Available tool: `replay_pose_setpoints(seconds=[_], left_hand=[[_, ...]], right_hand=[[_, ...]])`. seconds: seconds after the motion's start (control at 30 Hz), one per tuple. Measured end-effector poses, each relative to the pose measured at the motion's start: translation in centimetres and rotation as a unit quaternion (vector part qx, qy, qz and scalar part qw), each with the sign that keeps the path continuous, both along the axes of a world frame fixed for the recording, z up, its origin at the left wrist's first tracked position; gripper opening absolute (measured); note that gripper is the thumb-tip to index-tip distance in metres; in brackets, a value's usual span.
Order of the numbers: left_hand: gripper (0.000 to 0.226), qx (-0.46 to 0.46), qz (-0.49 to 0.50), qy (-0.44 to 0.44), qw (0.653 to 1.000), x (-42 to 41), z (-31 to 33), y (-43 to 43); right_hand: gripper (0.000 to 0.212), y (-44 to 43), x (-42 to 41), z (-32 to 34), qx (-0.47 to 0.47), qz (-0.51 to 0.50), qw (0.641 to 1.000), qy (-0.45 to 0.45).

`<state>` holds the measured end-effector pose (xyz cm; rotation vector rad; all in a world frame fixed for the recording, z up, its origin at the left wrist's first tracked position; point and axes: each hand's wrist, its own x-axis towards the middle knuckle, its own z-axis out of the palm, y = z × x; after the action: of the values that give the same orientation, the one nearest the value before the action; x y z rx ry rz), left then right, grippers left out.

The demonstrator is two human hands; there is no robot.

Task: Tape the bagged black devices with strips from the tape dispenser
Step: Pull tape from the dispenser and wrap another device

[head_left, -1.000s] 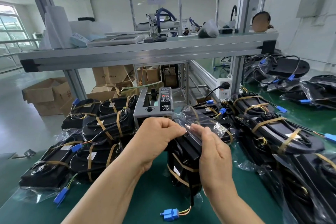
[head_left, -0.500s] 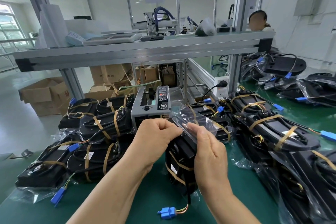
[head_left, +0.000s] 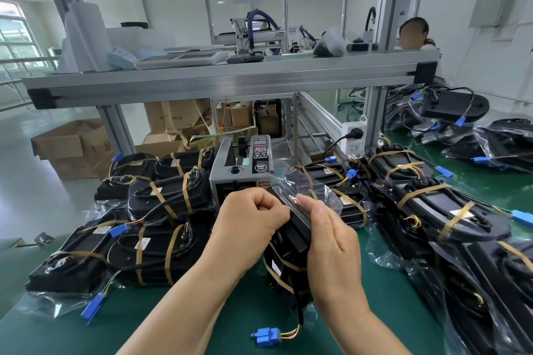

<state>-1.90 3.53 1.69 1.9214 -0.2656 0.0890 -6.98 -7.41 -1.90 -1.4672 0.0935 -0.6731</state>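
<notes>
Head camera view, looking down at a green work mat (head_left: 144,320) crowded with black devices. At centre, one black device (head_left: 291,242) stands upright on the mat inside a clear bag (head_left: 313,190), close in front of the person, probably so that the open end of the bag faces up and can be folded shut. A wire with a blue connector (head_left: 266,336) trails from its lower end onto the mat.

The left hand (head_left: 253,219) has its fingers curled, pinching the bag at the top corner of the device. This seems meant to hold the plastic tight. The right hand (head_left: 331,242) has its fingers straight and together, laid flat against the loose top of the bag and pressing it toward the device; its thumb is hidden. The slack plastic fans out above both hands, not yet folded down.

Just behind the hands sits the grey tape dispenser (head_left: 242,164), its outlet facing the person, within easy reach for pulling a strip. Whether a strip is waiting at the outlet cannot be seen, since the left hand covers it.

Finished devices bound with tan tape are stacked to the left (head_left: 161,202) and to the right (head_left: 432,204), out of the working space. No hand holds tape, so the likely step in hand is closing the bag before taping.
</notes>
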Motion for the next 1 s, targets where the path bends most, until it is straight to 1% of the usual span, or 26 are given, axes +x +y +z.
replay_pose_setpoints(seconds=[0.07, 0.13, 0.17, 0.23, 0.33, 0.4, 0.47, 0.53, 0.6, 0.7, 0.77, 0.93, 1.0], left_hand=[[0.020, 0.009, 0.035, -0.010, 0.999, 0.0, -0.3, -0.1], [0.030, -0.001, 0.072, -0.014, 0.997, 0.1, -0.6, -0.2], [0.031, -0.010, 0.078, -0.013, 0.997, 0.2, -0.8, -0.3], [0.025, -0.021, 0.083, -0.023, 0.996, 0.3, -1.0, -0.5], [0.023, -0.022, 0.077, -0.040, 0.996, 0.5, -1.4, -0.5], [0.033, -0.025, 0.052, -0.028, 0.998, 0.2, -1.6, -0.3], [0.046, -0.037, 0.024, 0.001, 0.999, -0.1, -1.6, -0.2], [0.051, -0.055, 0.013, 0.024, 0.998, -0.2, -1.5, -0.1], [0.044, -0.071, 0.009, 0.033, 0.997, 0.0, -1.5, 0.0], [0.028, -0.115, 0.002, 0.043, 0.992, 0.3, -1.5, 0.1], [0.022, -0.144, 0.010, 0.047, 0.988, 0.5, -1.6, 0.0], [0.025, -0.163, 0.061, 0.032, 0.984, 0.4, -2.0, -0.2], [0.032, -0.151, 0.072, 0.028, 0.985, 0.3, -2.0, -0.1]], right_hand=[[0.033, 0.0, 0.0, 0.0, 0.000, 0.001, 1.000, -0.003], [0.032, 0.0, 0.0, -0.1, 0.001, 0.006, 1.000, -0.002], [0.032, 0.1, 0.0, -0.2, -0.001, 0.008, 1.000, -0.003], [0.032, 0.2, -0.1, -0.1, -0.007, 0.010, 1.000, -0.006], [0.033, 0.2, -0.1, 0.0, -0.005, 0.003, 1.000, -0.005], [0.032, -0.1, 0.0, -0.1, 0.001, -0.003, 1.000, -0.001], [0.033, -0.4, 0.1, -0.3, -0.005, -0.010, 1.000, -0.001], [0.035, -0.5, 0.1, -0.4, -0.003, -0.010, 1.000, 0.003], [0.038, -0.6, 0.1, -0.6, 0.008, -0.005, 1.000, 0.003], [0.036, -0.8, 0.0, -0.8, 0.021, 0.006, 1.000, -0.001], [0.034, -1.0, -0.1, -0.9, 0.020, 0.017, 1.000, -0.009], [0.036, -1.2, -0.3, -1.0, 0.008, 0.040, 0.999, -0.016], [0.036, -1.4, -0.3, -1.2, 0.007, 0.041, 0.999, -0.021]])
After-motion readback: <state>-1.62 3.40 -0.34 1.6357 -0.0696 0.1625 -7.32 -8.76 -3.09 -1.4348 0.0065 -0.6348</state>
